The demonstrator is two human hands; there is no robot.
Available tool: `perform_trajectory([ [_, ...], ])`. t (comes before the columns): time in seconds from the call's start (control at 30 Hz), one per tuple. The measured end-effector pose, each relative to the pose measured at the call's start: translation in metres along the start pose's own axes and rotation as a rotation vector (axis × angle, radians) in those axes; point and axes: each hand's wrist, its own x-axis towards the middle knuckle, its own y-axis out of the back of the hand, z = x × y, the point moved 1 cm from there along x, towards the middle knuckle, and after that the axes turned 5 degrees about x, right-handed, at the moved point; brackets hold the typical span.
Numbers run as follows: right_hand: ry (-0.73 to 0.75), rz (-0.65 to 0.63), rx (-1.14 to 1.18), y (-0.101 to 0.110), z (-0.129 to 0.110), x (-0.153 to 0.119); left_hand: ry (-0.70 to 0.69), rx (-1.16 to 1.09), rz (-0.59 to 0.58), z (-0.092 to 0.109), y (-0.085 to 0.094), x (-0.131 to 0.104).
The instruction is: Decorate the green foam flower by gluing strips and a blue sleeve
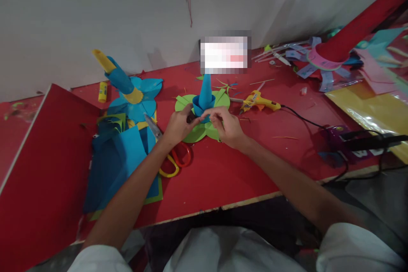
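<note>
A paper flower stands in the middle of the red table, made of a green petal base (pixel 195 135), a blue paper ring (pixel 196 103) and a tall blue paper cone (pixel 207 89) rising from inside the ring. My left hand (pixel 181 126) curls around the ring's left side, thumb and fingers closed on its lower edge. From the right, my right hand (pixel 227 126) has bent fingers pressed at the ring's front, close to my left thumb; the exact contact is partly hidden. Scissors (pixel 172 159) with red and yellow handles lie under my left forearm.
On the left are a blue and yellow paper flower (pixel 134 95), a glue stick (pixel 102 92), blue paper sheets (pixel 117 157) and a red upright panel (pixel 51 170). A yellow glue gun (pixel 263 103) with a cord lies to the right, near a pixelated screen (pixel 225 53) and a red tube (pixel 360 25).
</note>
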Motion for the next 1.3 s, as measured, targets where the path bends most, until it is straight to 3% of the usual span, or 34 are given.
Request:
perform_trajectory([
  [0.23, 0.034, 0.078, -0.107, 0.003, 0.000, 0.001, -0.020, -0.014, 0.016, -0.001, 0.000, 0.000],
  [0.37, 0.076, 0.203, -0.116, 0.005, -0.003, 0.004, -0.024, -0.024, 0.018, 0.000, 0.001, 0.000],
  [0.5, -0.006, 0.302, -0.152, 0.009, -0.003, 0.008, -0.033, -0.041, 0.016, 0.001, 0.002, 0.000],
  [0.67, -0.140, 0.165, -0.084, 0.006, 0.012, 0.011, -0.028, -0.022, 0.023, 0.001, 0.002, 0.000],
  [0.83, -0.215, 0.018, -0.206, -0.001, 0.031, 0.009, -0.054, -0.030, 0.042, -0.001, -0.001, 0.001],
  [1.13, -0.114, 0.009, -0.329, -0.003, 0.036, 0.006, -0.023, -0.037, 0.025, -0.003, -0.002, 0.002],
  [1.3, -0.139, 0.001, -0.318, -0.003, 0.035, 0.005, -0.003, -0.016, 0.078, -0.001, 0.000, 0.000],
])
